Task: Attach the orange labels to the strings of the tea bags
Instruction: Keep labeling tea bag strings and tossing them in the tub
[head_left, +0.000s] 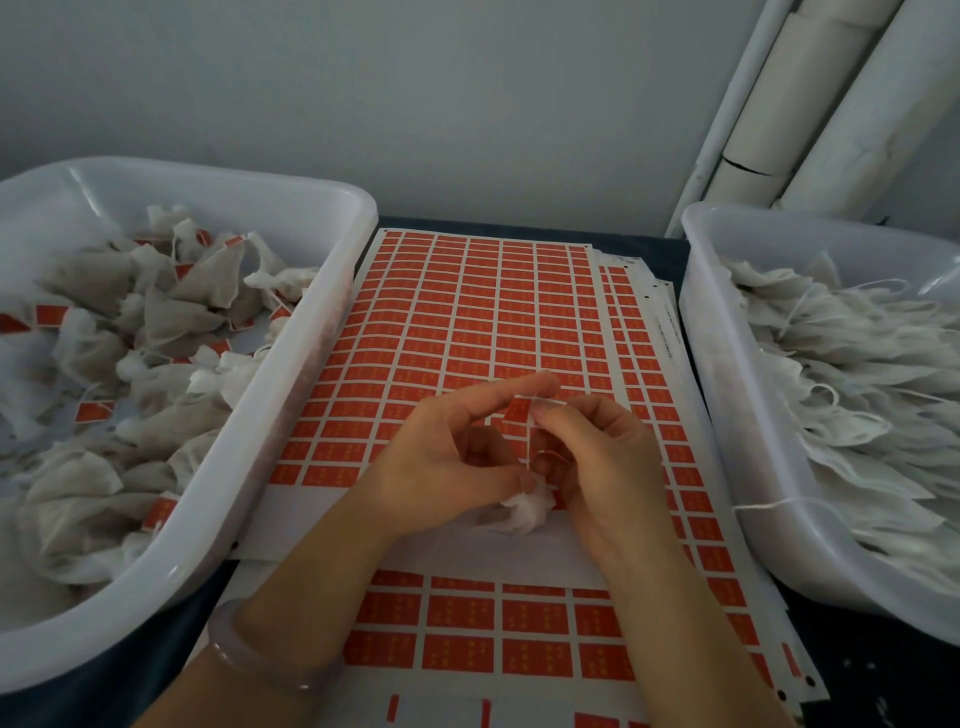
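Both hands meet over the sheet of orange labels (467, 312) in the middle of the table. My left hand (441, 457) has its forefinger stretched out and its thumb against a crumpled white tea bag (524, 506). My right hand (597, 457) pinches a peeled orange label (519, 410) and the thin white string at the left forefinger's tip. The tea bag hangs below, between the two hands, just above the sheet.
A white tub (291, 374) on the left holds tea bags with orange labels attached. A white tub (727, 374) on the right holds tea bags with bare strings. More label sheets (493, 634) lie underneath. Pale tubes (810, 104) lean at the back right.
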